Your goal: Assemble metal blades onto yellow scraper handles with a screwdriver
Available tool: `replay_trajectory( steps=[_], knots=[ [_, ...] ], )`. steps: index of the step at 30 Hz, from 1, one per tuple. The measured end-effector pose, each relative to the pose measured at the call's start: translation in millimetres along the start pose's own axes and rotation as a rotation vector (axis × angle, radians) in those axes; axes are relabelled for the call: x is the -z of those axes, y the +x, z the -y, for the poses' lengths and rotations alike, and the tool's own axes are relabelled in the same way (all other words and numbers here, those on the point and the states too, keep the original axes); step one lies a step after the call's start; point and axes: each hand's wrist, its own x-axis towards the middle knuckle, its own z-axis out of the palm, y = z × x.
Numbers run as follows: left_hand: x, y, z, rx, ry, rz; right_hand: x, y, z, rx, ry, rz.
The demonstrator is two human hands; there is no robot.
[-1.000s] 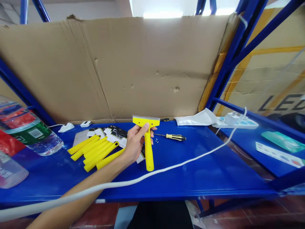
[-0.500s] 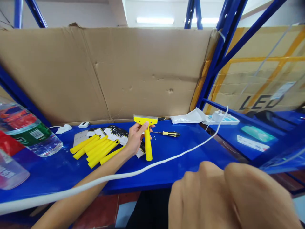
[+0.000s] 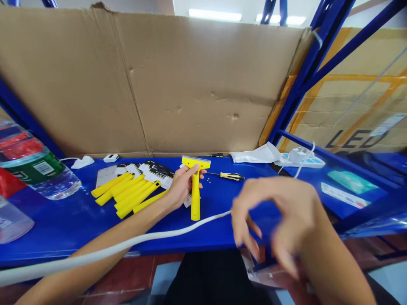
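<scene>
My left hand point(image 3: 182, 186) is closed around the neck of a yellow scraper point(image 3: 195, 195), its thumb pressed just below the wide head. The scraper stands head up, with a clear strip along its top edge. Left of that hand lie several yellow handles point(image 3: 136, 195) on black-and-white printed cards point(image 3: 155, 173). My right hand point(image 3: 273, 216), smeared by motion, is in front of the table edge on the right. Its fingers curve downward, apart from the thumb, and nothing shows between them. Behind the scraper lies a screwdriver point(image 3: 232, 176) with a yellow-and-black handle.
A white cable point(image 3: 152, 238) crosses the foreground and passes behind my right hand. On the left are a large water bottle point(image 3: 41, 165) and a clear plastic container point(image 3: 14, 222). A white pouch point(image 3: 254, 153) and a power strip point(image 3: 300, 159) lie at the back right, before cardboard point(image 3: 190, 84).
My right hand has moved from close to the camera toward the table, and its fingers have spread from a closed shape. My left hand still holds the scraper. The view has tilted slightly down.
</scene>
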Motion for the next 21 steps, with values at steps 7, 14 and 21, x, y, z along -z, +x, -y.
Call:
replay_trajectory(
  steps=[7,14,21],
  knots=[
    [-5.1,1.3,7.1,0.076,-0.145,-0.138,103.2,54.1,-107.0,-0.587,-0.588,-0.128],
    [-7.7,-5.2,12.1,0.147,-0.097,-0.118,115.3,77.0,-154.7,-0.518,-0.536,-0.009],
    [-8.9,-5.7,15.0,0.229,-0.056,-0.166,117.8,65.0,-156.4,-0.460,-0.674,-0.047]
  ],
)
